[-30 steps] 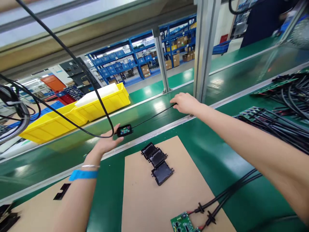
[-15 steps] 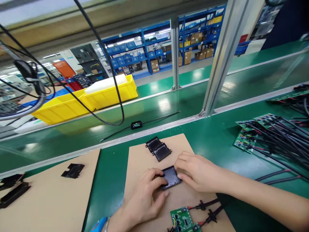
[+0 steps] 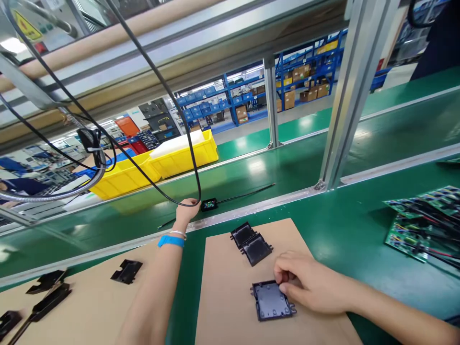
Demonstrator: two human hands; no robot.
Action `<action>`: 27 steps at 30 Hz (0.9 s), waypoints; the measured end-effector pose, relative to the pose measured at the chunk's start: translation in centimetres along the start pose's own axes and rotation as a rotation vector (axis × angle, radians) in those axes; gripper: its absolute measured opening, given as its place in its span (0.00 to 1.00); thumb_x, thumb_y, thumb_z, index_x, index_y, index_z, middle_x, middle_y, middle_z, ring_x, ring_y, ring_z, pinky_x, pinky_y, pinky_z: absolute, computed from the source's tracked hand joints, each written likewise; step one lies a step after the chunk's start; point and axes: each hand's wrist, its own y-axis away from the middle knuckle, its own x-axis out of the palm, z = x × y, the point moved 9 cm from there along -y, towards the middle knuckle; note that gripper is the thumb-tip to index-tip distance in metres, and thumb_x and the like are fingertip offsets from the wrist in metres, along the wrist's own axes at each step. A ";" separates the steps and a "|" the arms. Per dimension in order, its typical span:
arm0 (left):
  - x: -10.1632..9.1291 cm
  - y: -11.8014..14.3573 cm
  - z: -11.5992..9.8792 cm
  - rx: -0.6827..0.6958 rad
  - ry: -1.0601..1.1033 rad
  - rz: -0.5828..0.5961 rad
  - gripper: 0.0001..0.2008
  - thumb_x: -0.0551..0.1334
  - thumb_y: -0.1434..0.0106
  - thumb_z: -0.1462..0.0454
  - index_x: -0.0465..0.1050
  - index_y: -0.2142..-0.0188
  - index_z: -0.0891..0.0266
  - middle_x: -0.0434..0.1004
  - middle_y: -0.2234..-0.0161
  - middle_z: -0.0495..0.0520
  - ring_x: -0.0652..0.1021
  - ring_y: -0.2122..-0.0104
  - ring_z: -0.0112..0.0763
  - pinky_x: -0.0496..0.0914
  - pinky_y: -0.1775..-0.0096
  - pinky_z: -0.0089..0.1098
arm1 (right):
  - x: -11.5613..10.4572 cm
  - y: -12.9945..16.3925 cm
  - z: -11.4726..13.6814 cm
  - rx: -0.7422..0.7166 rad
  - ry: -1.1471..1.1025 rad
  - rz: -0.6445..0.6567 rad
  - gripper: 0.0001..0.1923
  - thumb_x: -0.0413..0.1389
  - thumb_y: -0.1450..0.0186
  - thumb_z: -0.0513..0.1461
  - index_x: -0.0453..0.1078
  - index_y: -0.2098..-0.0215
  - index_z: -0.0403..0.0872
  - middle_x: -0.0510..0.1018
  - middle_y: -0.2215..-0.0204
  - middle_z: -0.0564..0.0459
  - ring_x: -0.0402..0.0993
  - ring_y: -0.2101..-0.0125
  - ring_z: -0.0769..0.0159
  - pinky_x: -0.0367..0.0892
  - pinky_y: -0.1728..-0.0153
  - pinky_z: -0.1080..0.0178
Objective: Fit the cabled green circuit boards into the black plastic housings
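My right hand (image 3: 309,286) rests on a brown cardboard sheet (image 3: 230,282) and pinches the right edge of a black square plastic cover (image 3: 270,301) lying flat. My left hand (image 3: 187,211) reaches forward to the conveyor belt (image 3: 273,167), its fingers curled beside a small black module (image 3: 209,204) with thin cables running out both ends. Whether the hand touches the module is unclear. Two more black covers (image 3: 250,242) lie at the sheet's far end.
Black plastic parts (image 3: 126,270) lie on a second cardboard sheet (image 3: 79,306) at left. Green circuit boards with black wires (image 3: 424,220) are piled at right. Yellow bins (image 3: 154,160) stand beyond the belt. A black cable (image 3: 172,103) hangs overhead. An aluminium post (image 3: 350,91) rises ahead.
My left hand left the black cover and reached out to the module on the belt. My right hand stays on the cover, which now lies flat nearer to me.
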 end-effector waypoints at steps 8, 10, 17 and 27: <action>1.9 -2.9 -0.3 -0.238 -0.134 0.113 0.18 0.62 0.33 0.59 0.68 0.47 0.64 0.71 0.49 0.59 0.76 0.54 0.40 0.73 0.54 0.44 | -0.2 0.0 -0.2 -0.030 -0.027 -0.031 0.07 0.54 0.41 0.31 0.64 0.66 0.47 0.71 0.66 0.55 0.66 0.62 0.65 0.61 0.61 0.63; 1.6 -2.8 -1.0 -0.243 -0.153 0.096 0.18 0.62 0.33 0.59 0.68 0.47 0.65 0.71 0.49 0.60 0.76 0.54 0.40 0.73 0.54 0.44 | -0.3 0.0 -0.3 -0.038 -0.017 -0.040 0.07 0.54 0.40 0.31 0.64 0.65 0.47 0.72 0.66 0.55 0.66 0.62 0.65 0.61 0.60 0.63; -2.5 2.9 -4.1 -0.053 -0.053 -0.027 0.18 0.61 0.32 0.58 0.67 0.46 0.64 0.70 0.48 0.59 0.75 0.53 0.41 0.72 0.53 0.46 | 0.4 0.4 0.6 -0.116 0.031 0.045 0.04 0.56 0.40 0.32 0.67 0.68 0.47 0.72 0.67 0.55 0.68 0.59 0.65 0.62 0.58 0.65; 0.8 32.7 -11.4 0.776 0.474 0.420 0.14 0.59 0.35 0.61 0.68 0.50 0.56 0.71 0.54 0.55 0.73 0.54 0.37 0.70 0.52 0.37 | 1.2 3.6 4.4 -0.088 0.287 0.078 0.04 0.54 0.35 0.37 0.70 0.64 0.46 0.72 0.64 0.50 0.67 0.59 0.60 0.64 0.56 0.60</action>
